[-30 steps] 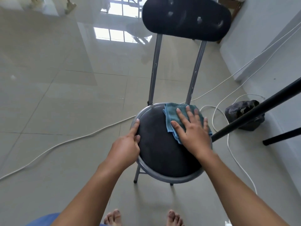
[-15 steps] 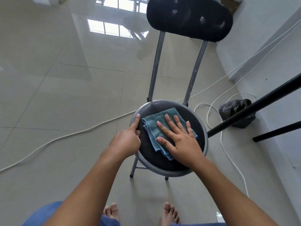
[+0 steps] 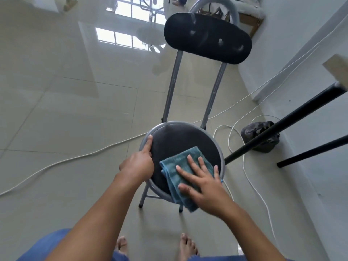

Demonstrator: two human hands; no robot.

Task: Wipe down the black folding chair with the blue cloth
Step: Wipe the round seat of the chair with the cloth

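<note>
**On the Seat: Cloth Under Right Hand**

Beneath the right hand point(image 3: 204, 187), the blue cloth point(image 3: 180, 176) lies folded on the near right part of the black folding chair point(image 3: 180, 144) seat, one corner hanging over the rim. Right fingers are spread flat, pressing the cloth. Left hand point(image 3: 138, 163) grips the seat's left rim, fingers curled.

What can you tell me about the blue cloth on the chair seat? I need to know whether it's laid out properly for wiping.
The blue-green terry cloth looks soft, nubby and folded into layers. It lies on the near right part of the round black padded seat, with its near corner hanging past the grey metal rim. The right hand presses flat on it with its fingers spread and straight. The left hand holds the seat's left edge and does not touch the cloth.
</note>
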